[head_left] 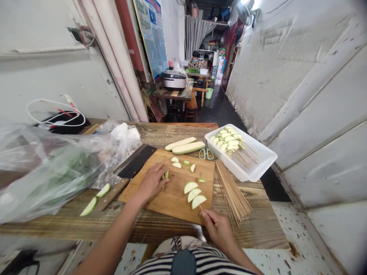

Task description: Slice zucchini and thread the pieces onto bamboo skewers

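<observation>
Pale green zucchini slices (195, 194) lie in a short curved row on a wooden cutting board (174, 198), just ahead of the person's right hand (219, 229). That hand is pinched narrowly around a thin bamboo skewer (201, 208), its tip angled up toward the nearest slice; whether the two touch is too small to tell. The left hand (151, 182) lies open and flat over the board, fingers (160, 172) spread, right beside a small green piece (166, 175) that they partly hide. More loose slices (177, 165) sit scattered across the board's far half.

A cleaver (134, 162) with a black blade and wooden handle lies along the board's left edge, and two more slices (89, 206) rest on the bare planks of the rustic wooden table (172, 231) beyond it. Two long zucchini pieces (187, 148) lie past the board, near green-handled scissors (206, 154). A white plastic tray (259, 160) holds skewered slices (228, 139), and a loose bundle of bamboo skewers (233, 193) fans out beside it. A clear plastic bag (48, 168) with leafy greens inside spills over the table's left end.

Far down the corridor, a co-worker (195, 59) sits behind a table, near a rice cooker (174, 78) and a green bucket (209, 93).
</observation>
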`<action>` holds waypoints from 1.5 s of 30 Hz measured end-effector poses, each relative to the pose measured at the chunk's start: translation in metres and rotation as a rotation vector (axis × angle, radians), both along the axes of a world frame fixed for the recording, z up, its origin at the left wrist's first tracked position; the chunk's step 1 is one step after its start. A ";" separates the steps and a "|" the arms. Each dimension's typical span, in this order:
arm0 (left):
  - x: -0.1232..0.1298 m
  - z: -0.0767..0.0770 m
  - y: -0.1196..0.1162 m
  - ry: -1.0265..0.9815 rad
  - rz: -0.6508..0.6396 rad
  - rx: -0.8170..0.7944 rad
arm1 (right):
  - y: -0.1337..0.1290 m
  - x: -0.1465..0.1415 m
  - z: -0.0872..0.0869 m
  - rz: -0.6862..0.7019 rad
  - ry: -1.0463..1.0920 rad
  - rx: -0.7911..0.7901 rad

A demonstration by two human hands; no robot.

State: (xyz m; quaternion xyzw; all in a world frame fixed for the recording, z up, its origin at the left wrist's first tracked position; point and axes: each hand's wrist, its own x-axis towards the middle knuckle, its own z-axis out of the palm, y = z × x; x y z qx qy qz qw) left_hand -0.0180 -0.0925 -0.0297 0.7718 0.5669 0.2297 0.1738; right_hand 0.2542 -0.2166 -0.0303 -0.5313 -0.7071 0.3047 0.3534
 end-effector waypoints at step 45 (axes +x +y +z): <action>0.062 0.096 -0.057 -1.969 0.334 -0.741 | -0.005 -0.009 0.063 0.227 -0.047 0.058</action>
